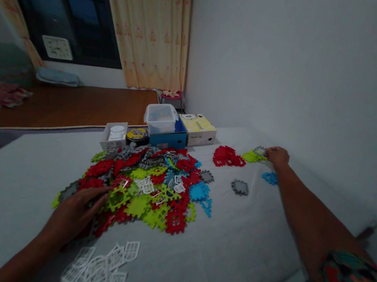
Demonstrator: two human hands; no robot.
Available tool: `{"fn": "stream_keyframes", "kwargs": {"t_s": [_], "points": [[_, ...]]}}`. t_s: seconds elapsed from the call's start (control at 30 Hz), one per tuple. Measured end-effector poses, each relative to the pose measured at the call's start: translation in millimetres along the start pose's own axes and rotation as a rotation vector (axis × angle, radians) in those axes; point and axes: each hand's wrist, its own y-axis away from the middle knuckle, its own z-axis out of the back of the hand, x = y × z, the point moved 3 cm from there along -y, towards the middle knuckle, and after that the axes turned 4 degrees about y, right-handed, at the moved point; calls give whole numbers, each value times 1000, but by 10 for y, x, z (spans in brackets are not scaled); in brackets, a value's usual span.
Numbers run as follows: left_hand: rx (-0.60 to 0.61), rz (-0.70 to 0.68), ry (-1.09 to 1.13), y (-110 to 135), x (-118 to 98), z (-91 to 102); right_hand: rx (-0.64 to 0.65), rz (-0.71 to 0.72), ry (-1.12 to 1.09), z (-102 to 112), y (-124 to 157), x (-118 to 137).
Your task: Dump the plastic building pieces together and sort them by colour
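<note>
A large mixed pile of toothed plastic building pieces [137,205] in red, lime green, grey and blue covers the middle of the table. My left hand [76,211] rests at the pile's near left side, thumb and fingers apart, its fingertips against the pieces. I see nothing held in it. Out to the far right, my right hand [278,157] pinches a grey toothed piece [260,151] over a small group of lime green pieces [252,157]. Beside that group lie red pieces [225,156]. Blue pieces [270,178] sit just below my right wrist, partly covered by the forearm.
White lattice window pieces [98,268] lie near the front edge. A grey piece [240,187] lies alone right of the pile. Behind stand a small white box [115,134], a round black tin [137,136], a clear plastic tub [161,118] on a blue box, and a yellow box [198,128].
</note>
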Motion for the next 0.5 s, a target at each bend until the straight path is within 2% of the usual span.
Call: {"fn": "stream_keyframes", "kwargs": {"t_s": [0.07,0.1,0.2,0.23,0.27,0.3,0.4,0.43,0.5], "points": [[10,4,-14,-9,22,-9,66,-35,1,40,69,-92],[18,11,-19,-16,30,-13,158,-22,-33,13,144,-107],[50,29,-17,-36,44,-19,551,127,-168,-164,517,-69],[57,29,-12,-41,45,-18,646,196,-186,-218,663,-44],[59,26,-9,-44,45,-17,680,267,-174,-257,799,-19],[57,23,-10,-45,45,-15,655,335,-141,-279,919,6],[30,11,-21,-38,49,-6,429,544,-53,-277,1215,114],[23,5,-22,-34,51,-6,392,615,-40,-271,1301,160],[23,-5,-18,-27,60,-9,479,751,-21,-284,1443,249]]}}
